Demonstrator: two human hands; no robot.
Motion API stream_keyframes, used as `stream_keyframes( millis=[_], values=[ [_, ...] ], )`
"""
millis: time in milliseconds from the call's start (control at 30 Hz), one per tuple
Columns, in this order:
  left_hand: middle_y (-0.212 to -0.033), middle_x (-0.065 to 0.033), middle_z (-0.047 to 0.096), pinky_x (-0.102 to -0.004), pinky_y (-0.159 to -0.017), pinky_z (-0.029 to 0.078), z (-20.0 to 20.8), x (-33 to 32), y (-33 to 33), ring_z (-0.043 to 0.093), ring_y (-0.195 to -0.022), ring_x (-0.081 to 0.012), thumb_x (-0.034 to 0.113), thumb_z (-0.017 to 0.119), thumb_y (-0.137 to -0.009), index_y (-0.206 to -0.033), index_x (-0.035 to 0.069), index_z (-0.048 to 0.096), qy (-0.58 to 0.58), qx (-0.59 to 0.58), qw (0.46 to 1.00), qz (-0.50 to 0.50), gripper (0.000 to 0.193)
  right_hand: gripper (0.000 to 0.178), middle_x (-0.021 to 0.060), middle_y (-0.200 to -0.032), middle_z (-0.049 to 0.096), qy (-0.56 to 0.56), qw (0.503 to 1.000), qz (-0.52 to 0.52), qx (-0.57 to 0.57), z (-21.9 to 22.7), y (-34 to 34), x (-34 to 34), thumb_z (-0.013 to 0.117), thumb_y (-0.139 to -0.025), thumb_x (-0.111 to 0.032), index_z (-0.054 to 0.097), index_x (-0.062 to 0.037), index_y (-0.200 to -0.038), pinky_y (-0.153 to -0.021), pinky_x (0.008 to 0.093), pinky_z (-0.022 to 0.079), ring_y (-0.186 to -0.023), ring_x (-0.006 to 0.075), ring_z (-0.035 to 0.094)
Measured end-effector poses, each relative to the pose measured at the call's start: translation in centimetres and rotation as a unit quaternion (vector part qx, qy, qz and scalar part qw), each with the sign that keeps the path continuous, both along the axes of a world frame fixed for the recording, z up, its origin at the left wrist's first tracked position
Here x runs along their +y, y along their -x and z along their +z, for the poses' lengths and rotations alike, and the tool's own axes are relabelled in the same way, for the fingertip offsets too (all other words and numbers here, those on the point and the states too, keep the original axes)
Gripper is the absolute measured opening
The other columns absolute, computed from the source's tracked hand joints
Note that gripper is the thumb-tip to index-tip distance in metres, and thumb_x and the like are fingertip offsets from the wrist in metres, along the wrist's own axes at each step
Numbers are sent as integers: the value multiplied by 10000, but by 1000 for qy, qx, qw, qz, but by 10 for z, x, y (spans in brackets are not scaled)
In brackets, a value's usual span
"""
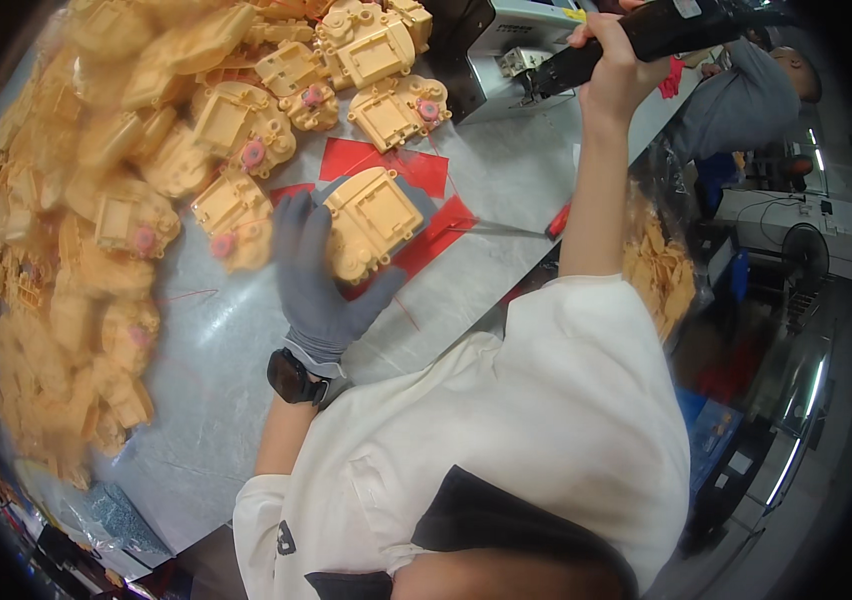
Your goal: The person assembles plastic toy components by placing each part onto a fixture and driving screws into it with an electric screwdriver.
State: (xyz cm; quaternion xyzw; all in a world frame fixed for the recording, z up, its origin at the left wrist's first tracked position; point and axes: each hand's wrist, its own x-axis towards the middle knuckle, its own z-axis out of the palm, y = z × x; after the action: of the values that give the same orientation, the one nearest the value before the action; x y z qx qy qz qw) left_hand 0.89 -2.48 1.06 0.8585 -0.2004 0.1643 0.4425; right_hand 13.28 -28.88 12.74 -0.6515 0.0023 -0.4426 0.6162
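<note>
My left hand [321, 275], in a grey glove, grips a yellow plastic housing [374, 215] by its left and near edges. The housing has a rectangular recess facing up and lies over a blue-grey base and red pads [433, 238] on the table. Bare and closed, my right hand [618, 65] is wrapped round a black power screwdriver [646, 42] at the upper right. The tool's tip points down-left at the small metal block [521, 62] on the front of a grey screw-feeder-like box [496, 35]; whether they touch I cannot tell.
Many yellow housings [76, 230] are heaped along the left and far side, some with pink round parts. Red-handled tweezers or a similar slim tool [558, 220] lies by the table's right edge. Yellow pieces fill a bag [658, 265] beyond it. Another person [746, 100] sits at the upper right.
</note>
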Motion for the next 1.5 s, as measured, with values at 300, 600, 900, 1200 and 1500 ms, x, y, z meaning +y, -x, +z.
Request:
stream_keyframes(
  millis=[300,600,900,1200,1500],
  values=[
    [-1360,-217,341,-397,-1000,369,2,0,-4,411,-1227,-341,237,802,-593,-1309,28,360,14,78,997,-8,867,320,73,-588,539,-35,997,64,-27,-13,45,-1,559,-674,92,461,63,-978,-535,254,443,-476,152,515],
    [-1365,-207,343,-392,-999,366,-5,0,-4,412,-1229,-326,282,792,-632,-1311,24,362,21,76,997,-2,844,336,90,-598,548,-16,998,-9,67,-39,78,-44,564,-695,79,448,71,-1010,-540,278,449,-486,162,517],
    [-1300,-272,399,-438,-989,354,-6,-5,-4,407,-1208,-396,330,790,-604,-1243,-22,411,51,60,997,13,822,361,98,-641,532,-28,988,-27,150,-58,102,-39,564,-714,79,441,51,-1053,-555,311,441,-536,190,527],
    [-1345,-204,361,-413,-1009,349,-4,1,-1,396,-1235,-352,274,796,-623,-1294,67,413,31,35,999,-11,800,438,83,-638,478,-159,970,183,5,-13,120,23,491,-735,-2,390,-1,-1161,-575,363,439,-513,196,491],
    [-1247,-115,484,-486,-961,377,-5,4,4,424,-1154,-403,283,808,-616,-1054,172,600,41,-56,998,-13,497,458,52,-687,426,-208,878,430,0,-11,104,94,458,-781,-78,399,-76,-1235,-623,352,381,-555,165,438]
  ],
)
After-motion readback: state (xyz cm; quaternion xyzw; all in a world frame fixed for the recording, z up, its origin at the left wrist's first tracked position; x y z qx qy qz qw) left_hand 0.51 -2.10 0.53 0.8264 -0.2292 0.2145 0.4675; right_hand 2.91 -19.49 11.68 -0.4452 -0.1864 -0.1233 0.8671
